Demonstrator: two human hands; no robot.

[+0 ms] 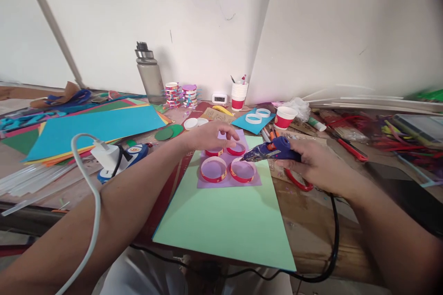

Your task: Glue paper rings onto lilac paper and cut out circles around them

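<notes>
My right hand [311,163] is wrapped around a blue glue gun [268,150], its nozzle pointing left at the rim of the front right paper cup ring [242,179]. A second red-and-white ring [213,179] stands beside it. Both are on a purple paper sheet [228,184], with two more rings behind, partly covered by my left hand [216,136]. That hand reaches over the back rings, fingers loosely bent and apart, gripping nothing visible; whether the fingertips touch a ring I cannot tell. Beneath the purple sheet lies a light green sheet [224,221].
Coloured sheets [100,124], a power strip [133,156] and clear glue sticks [27,184] lie left. Behind are a bottle [150,76], decorated ring stacks [189,97], a clock [219,99] and paper cups [238,97]. Right are red-handled scissors [301,183] and a black cable [335,239].
</notes>
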